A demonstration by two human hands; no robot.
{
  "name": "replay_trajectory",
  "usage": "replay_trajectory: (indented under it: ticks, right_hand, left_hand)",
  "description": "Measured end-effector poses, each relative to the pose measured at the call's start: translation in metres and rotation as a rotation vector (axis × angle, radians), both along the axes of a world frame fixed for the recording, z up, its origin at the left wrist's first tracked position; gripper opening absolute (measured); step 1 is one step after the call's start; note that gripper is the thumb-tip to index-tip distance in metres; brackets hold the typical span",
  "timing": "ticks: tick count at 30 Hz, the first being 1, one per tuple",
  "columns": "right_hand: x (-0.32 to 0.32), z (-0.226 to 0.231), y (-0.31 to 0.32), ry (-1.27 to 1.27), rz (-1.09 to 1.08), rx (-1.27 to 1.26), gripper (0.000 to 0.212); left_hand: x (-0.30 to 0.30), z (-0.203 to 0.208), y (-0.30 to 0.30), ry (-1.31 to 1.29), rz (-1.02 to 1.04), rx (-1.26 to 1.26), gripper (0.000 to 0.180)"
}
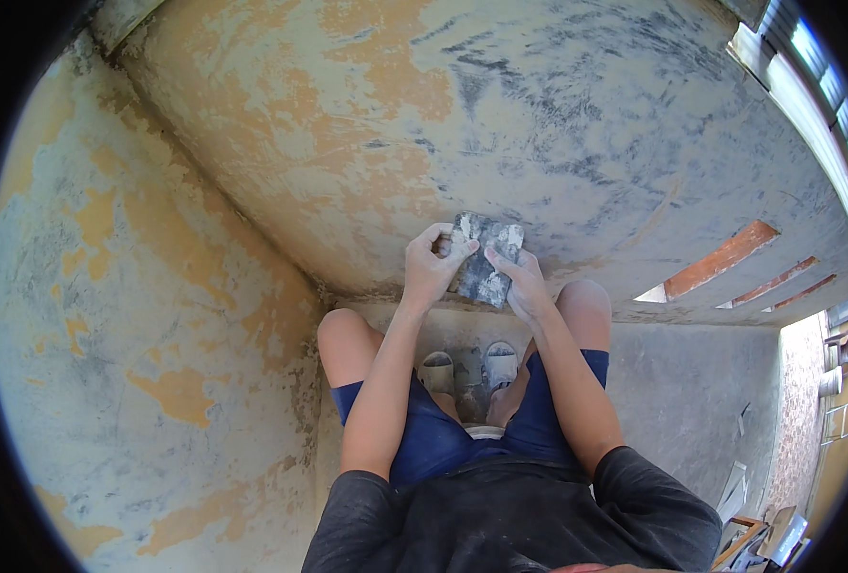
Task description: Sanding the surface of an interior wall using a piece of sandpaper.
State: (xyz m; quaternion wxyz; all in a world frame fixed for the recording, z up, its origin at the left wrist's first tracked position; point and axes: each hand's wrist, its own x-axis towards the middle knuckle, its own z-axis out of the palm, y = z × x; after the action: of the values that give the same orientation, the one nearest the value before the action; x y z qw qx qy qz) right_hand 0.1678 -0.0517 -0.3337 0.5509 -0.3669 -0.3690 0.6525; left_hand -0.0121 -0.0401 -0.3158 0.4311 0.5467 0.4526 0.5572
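A dark grey, roughly rectangular sheet (489, 258) that looks like sandpaper is held up between my two hands, in front of the wall. White dust cakes it in patches. My left hand (428, 269) pinches its left edge between thumb and fingers. On the right side, my right hand (525, 283) grips it, thumb lying on the near face and fingers mostly hidden behind. Pale dust coats both hands. Whether the sheet touches the wall behind it, I cannot tell.
A patchy wall (348, 124), scraped grey and tan, rises ahead and meets another wall (147, 315) at my left. Slot openings (720, 260) pierce the front wall at right. Slippers (500, 363) rest on the concrete floor (682, 392). Framed items (744, 540) lie at lower right.
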Motion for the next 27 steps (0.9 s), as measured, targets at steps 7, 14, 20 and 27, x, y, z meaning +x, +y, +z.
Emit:
replay_trajectory:
  ticks: [7, 14, 20, 27]
  right_hand:
    - [0.004, -0.021, 0.009, -0.382, 0.174, 0.077, 0.032]
    - [0.001, -0.029, 0.003, -0.335, 0.187, 0.083, 0.029]
    - [0.017, -0.034, 0.009, -0.47, 0.26, 0.064, 0.024]
    - [0.022, -0.017, 0.007, -0.634, 0.048, 0.203, 0.022]
  left_hand:
    - [-0.025, -0.025, 0.017, 0.287, 0.148, -0.036, 0.027]
    - [-0.05, -0.042, 0.018, 0.213, -0.101, -0.145, 0.03]
    - [-0.058, -0.029, 0.01, 0.169, -0.239, -0.173, 0.04]
    - [-0.058, -0.025, 0.01, 0.089, -0.068, -0.09, 0.047]
